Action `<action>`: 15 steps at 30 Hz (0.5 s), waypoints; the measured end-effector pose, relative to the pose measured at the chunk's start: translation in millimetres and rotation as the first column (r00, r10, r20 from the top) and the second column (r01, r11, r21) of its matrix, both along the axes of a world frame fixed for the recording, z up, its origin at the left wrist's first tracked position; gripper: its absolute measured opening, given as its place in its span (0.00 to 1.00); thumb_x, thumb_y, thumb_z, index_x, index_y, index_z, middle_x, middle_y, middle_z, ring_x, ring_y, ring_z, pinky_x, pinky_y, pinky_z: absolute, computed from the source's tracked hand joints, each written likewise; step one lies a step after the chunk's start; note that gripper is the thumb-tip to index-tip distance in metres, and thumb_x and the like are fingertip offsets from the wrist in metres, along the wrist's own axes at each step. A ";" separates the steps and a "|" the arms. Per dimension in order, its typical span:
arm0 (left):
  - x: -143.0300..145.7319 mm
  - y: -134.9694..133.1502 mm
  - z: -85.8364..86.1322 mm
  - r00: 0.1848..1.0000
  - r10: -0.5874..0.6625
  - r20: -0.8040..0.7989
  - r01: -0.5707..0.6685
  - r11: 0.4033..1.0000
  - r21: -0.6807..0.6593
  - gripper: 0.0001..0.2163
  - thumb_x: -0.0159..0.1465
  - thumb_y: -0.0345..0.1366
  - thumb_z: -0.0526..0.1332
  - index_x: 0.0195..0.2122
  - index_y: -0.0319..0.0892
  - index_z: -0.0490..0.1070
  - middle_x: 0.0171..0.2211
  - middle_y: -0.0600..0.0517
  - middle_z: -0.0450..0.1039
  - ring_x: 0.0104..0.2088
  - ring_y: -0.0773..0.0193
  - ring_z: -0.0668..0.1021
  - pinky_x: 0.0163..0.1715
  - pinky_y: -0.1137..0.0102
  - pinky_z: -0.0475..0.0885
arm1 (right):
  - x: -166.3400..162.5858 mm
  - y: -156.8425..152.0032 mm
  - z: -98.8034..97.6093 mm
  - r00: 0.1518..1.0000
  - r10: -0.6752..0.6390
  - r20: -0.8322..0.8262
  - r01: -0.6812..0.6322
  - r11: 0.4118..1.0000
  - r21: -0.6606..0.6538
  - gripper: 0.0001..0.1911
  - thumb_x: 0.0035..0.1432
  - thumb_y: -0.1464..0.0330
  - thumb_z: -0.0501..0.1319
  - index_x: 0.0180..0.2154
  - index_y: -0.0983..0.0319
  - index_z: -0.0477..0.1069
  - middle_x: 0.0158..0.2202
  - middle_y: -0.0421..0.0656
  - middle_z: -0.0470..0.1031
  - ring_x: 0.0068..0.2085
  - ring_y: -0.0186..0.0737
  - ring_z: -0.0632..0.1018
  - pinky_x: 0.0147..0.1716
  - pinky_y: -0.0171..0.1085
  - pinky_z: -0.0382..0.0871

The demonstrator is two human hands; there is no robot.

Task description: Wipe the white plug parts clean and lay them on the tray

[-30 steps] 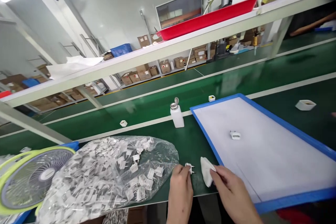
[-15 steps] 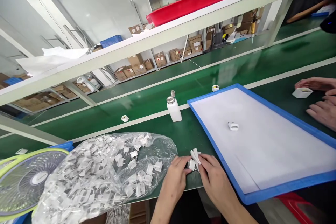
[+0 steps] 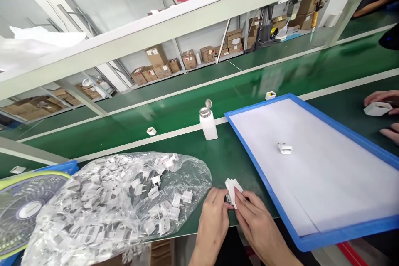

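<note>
At the near edge of the green table, my left hand (image 3: 213,216) pinches a small white plug part (image 3: 228,198), mostly hidden behind fingers and cloth. A folded white cloth (image 3: 233,186) is gripped by my right hand (image 3: 258,220) and pressed against that part. Both hands are closed, fingertips almost meeting. To their left lies a transparent plastic bag (image 3: 193,170) spread under a heap of white plug parts (image 3: 106,199), some showing metal pins. One similar white part (image 3: 284,148) rests on a white-lined tray (image 3: 249,149) with a blue rim, right of my hands.
A white pump bottle (image 3: 208,126) with its metal lid raised stands beyond my hands. Small white housings (image 3: 151,131) sit along the green belt. At far left is a fan (image 3: 29,210). Another person's hands (image 3: 382,95) hold a white housing at right. A shelf beam crosses above.
My view has tilted down and shifted slightly. The cloth now covers more of the plug part, and my right fingers have moved over it. The other person's hands have spread apart a little.
</note>
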State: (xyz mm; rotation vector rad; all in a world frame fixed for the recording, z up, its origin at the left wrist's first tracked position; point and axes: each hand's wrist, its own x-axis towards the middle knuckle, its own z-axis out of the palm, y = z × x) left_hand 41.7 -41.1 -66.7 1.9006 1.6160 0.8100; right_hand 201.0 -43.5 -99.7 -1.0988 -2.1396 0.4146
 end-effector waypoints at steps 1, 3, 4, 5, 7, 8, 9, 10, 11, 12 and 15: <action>0.1 -0.3 0.3 1.000 -0.007 0.000 0.007 1.000 -0.001 0.24 0.57 0.15 0.47 0.45 0.44 0.74 0.37 0.49 0.74 0.39 0.61 0.78 0.39 0.68 0.77 | 2.3 -3.5 -1.1 1.000 0.006 0.028 -0.007 0.999 0.047 0.24 0.68 0.76 0.52 0.64 0.67 0.63 0.57 0.53 0.76 0.51 0.47 0.76 0.46 0.45 0.78; 0.0 -1.0 0.7 1.000 -0.018 -0.009 0.018 1.000 0.005 0.24 0.58 0.15 0.48 0.46 0.44 0.74 0.38 0.49 0.74 0.40 0.60 0.78 0.39 0.69 0.77 | 7.3 -10.9 -3.1 0.996 0.011 0.083 -0.025 0.984 0.176 0.20 0.67 0.77 0.53 0.59 0.69 0.69 0.54 0.54 0.78 0.49 0.49 0.77 0.43 0.44 0.79; -0.1 -1.3 0.8 1.000 -0.023 -0.017 0.023 1.000 0.008 0.24 0.58 0.15 0.48 0.46 0.44 0.73 0.39 0.49 0.74 0.41 0.60 0.78 0.39 0.69 0.77 | 9.8 -14.5 -4.3 0.994 0.008 0.107 -0.034 0.968 0.247 0.19 0.66 0.77 0.54 0.56 0.70 0.71 0.52 0.54 0.79 0.48 0.50 0.77 0.41 0.44 0.79; -0.3 -1.4 1.0 0.999 -0.029 -0.027 0.029 1.000 0.011 0.23 0.59 0.15 0.48 0.46 0.43 0.73 0.39 0.48 0.74 0.42 0.59 0.77 0.39 0.69 0.77 | 11.9 -17.5 -5.5 0.991 0.005 0.130 -0.045 0.950 0.309 0.18 0.64 0.78 0.54 0.53 0.70 0.73 0.50 0.54 0.80 0.47 0.52 0.78 0.40 0.44 0.78; -1.0 -1.2 1.9 0.998 -0.040 -0.042 0.040 0.999 0.015 0.22 0.60 0.16 0.48 0.47 0.43 0.73 0.40 0.47 0.74 0.42 0.59 0.77 0.39 0.69 0.77 | 14.7 -21.2 -8.4 0.987 0.010 0.158 -0.071 0.922 0.381 0.17 0.62 0.79 0.54 0.50 0.70 0.75 0.48 0.54 0.81 0.47 0.54 0.78 0.38 0.45 0.78; -1.3 -0.8 2.5 0.998 -0.045 -0.047 0.046 0.999 0.014 0.22 0.61 0.16 0.48 0.48 0.43 0.73 0.40 0.47 0.74 0.42 0.58 0.77 0.39 0.68 0.77 | 15.0 -21.4 -9.7 0.987 0.020 0.156 -0.078 0.924 0.375 0.17 0.62 0.79 0.54 0.50 0.70 0.75 0.49 0.55 0.81 0.48 0.54 0.77 0.39 0.46 0.77; -1.7 -0.3 3.2 0.997 -0.053 -0.051 0.053 0.999 0.011 0.22 0.61 0.16 0.48 0.48 0.43 0.73 0.40 0.48 0.74 0.42 0.58 0.77 0.40 0.67 0.76 | 14.5 -20.2 -10.6 0.990 0.032 0.138 -0.077 0.940 0.333 0.18 0.63 0.79 0.54 0.52 0.69 0.74 0.51 0.54 0.80 0.49 0.54 0.77 0.40 0.46 0.77; -1.9 0.1 3.8 0.997 -0.062 -0.049 0.062 0.998 0.006 0.22 0.61 0.16 0.48 0.47 0.44 0.73 0.40 0.48 0.74 0.42 0.58 0.77 0.40 0.66 0.76 | 13.2 -17.6 -11.0 0.994 0.045 0.095 -0.068 0.965 0.255 0.20 0.64 0.78 0.54 0.55 0.68 0.73 0.53 0.54 0.79 0.50 0.53 0.76 0.42 0.46 0.77; -2.0 0.4 4.1 0.997 -0.072 -0.040 0.072 0.997 -0.001 0.22 0.61 0.16 0.48 0.47 0.45 0.73 0.39 0.49 0.74 0.41 0.59 0.77 0.40 0.66 0.76 | 11.1 -13.8 -10.7 0.998 0.050 0.034 -0.055 0.987 0.153 0.21 0.65 0.77 0.54 0.58 0.66 0.71 0.55 0.53 0.78 0.51 0.52 0.76 0.44 0.47 0.77; -1.8 0.5 4.3 0.996 -0.080 -0.027 0.080 0.997 -0.008 0.22 0.60 0.16 0.48 0.46 0.45 0.73 0.38 0.49 0.73 0.41 0.59 0.76 0.40 0.67 0.77 | 8.5 -9.2 -9.6 0.999 0.043 -0.030 -0.041 0.998 0.045 0.22 0.67 0.76 0.53 0.60 0.65 0.69 0.56 0.52 0.77 0.51 0.51 0.75 0.45 0.48 0.76; 0.4 -1.4 3.6 0.998 -0.070 -0.001 0.070 0.997 -0.029 0.22 0.59 0.15 0.48 0.45 0.44 0.72 0.38 0.49 0.72 0.41 0.59 0.76 0.39 0.69 0.78 | -0.2 5.9 -2.2 0.987 0.002 -0.161 -0.030 0.985 -0.171 0.22 0.69 0.74 0.51 0.61 0.62 0.69 0.56 0.51 0.77 0.49 0.50 0.74 0.46 0.50 0.76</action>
